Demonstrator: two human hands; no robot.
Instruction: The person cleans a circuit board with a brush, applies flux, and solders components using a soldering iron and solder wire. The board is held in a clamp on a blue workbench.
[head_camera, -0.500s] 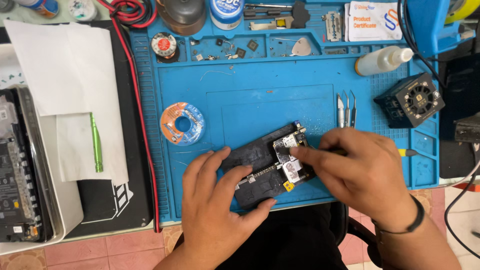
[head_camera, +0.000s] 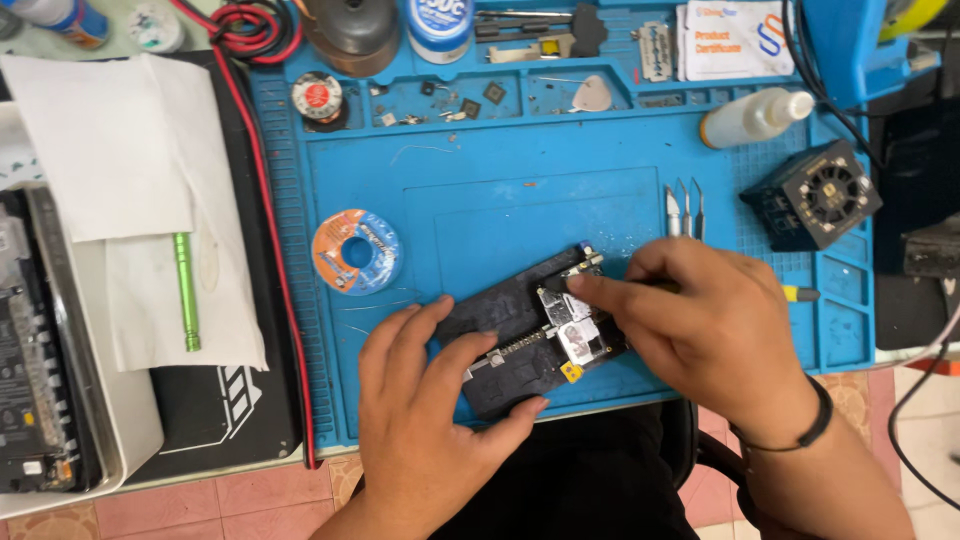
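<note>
My left hand (head_camera: 425, 400) lies flat with fingers spread on the near end of an opened dark phone (head_camera: 530, 330), pinning it to the blue work mat (head_camera: 480, 190) on the desk, close to the mat's front edge. My right hand (head_camera: 700, 320) is closed in a pinch around a thin tool (head_camera: 800, 294) whose yellow-tipped end pokes out past my knuckles, with my fingertips over the silvery metal shields at the phone's far end. A spool of solder wire (head_camera: 356, 251) sits just left of the phone, and three tweezers (head_camera: 685, 205) lie beyond my right hand.
</note>
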